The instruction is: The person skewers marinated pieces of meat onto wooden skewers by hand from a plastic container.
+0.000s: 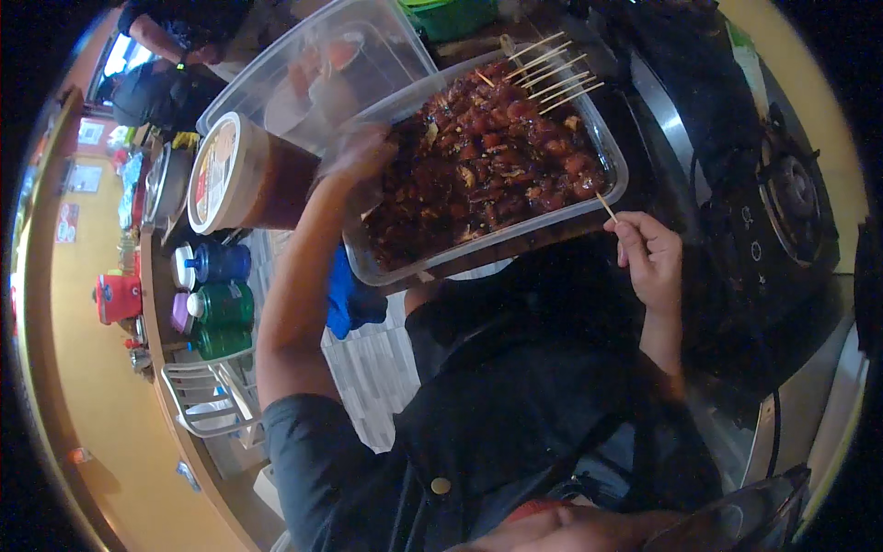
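A clear plastic tub [617,155] holds chunks of marinated meat [493,162] in dark, glossy sauce. Between its thumb and fingers, my right hand [645,255] grips a thin wooden skewer [606,205] at the tub's near right corner. The skewer's tip meets a meat chunk [586,185]. My left hand [362,155] is motion-blurred over the tub's left side; its fingers, and anything in them, are unclear. Several wooden skewers [566,90] lean in the far right corner, their bare ends over the rim.
Left of the tub stands a lidded plastic bucket [283,183] of brown contents. Behind is another clear container [407,48] with blurred pinkish things. A gas stove burner [797,193] lies right. Another person's arm [155,38] shows upper left. Large bottles [224,307] and a white chair [200,397] stand left.
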A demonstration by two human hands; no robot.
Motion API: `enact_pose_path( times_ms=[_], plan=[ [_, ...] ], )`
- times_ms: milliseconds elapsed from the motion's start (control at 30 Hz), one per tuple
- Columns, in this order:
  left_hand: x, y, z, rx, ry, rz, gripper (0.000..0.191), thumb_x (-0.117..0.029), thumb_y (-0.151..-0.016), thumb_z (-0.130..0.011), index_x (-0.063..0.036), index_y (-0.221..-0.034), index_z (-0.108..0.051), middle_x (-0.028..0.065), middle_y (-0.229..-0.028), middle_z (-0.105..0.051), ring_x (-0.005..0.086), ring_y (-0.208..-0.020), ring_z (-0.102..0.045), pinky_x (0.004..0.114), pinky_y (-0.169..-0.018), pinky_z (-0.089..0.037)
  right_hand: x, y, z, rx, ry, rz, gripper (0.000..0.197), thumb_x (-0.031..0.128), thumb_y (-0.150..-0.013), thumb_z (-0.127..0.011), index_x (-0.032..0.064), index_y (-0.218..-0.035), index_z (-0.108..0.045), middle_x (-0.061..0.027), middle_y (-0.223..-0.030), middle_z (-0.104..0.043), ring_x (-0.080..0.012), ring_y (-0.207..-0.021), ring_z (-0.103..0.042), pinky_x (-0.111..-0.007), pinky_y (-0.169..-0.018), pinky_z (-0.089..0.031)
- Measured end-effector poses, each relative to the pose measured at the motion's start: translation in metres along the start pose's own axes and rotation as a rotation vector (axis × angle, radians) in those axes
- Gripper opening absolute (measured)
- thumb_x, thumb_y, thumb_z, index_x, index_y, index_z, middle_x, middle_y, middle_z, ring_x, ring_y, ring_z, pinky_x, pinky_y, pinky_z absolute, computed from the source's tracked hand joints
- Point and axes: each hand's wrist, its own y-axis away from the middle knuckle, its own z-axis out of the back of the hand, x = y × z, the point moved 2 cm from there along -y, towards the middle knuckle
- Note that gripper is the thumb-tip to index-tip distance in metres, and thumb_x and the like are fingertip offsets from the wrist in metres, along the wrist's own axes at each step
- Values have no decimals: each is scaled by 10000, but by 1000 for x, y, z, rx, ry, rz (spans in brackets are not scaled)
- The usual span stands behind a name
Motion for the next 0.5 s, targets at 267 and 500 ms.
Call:
enact_pose_path(
  times_ms=[267, 500],
  plan=[
    [15, -23, -39, 312, 680, -26, 380, -179, -752, -591, -76, -1114, -642, 88, -982, -675, 194, -849, -630, 322, -782, -498, 1, 0, 0, -3, 17, -1, 181, 150, -928, -555, 4, -912, -663, 23, -589, -532, -34, -511, -463, -205, -466, -365],
    [-87, 13, 61, 419, 891, -234, 398, -24, -708, -575, 3, -1100, -636, 65, -1037, -668, 165, -941, -601, 292, -869, -467, -3, 1, -1, 21, 27, -48, 177, 132, -928, -550, -8, -903, -656, 11, -625, -548, -34, -519, -456, -198, -471, -356]
  ],
)
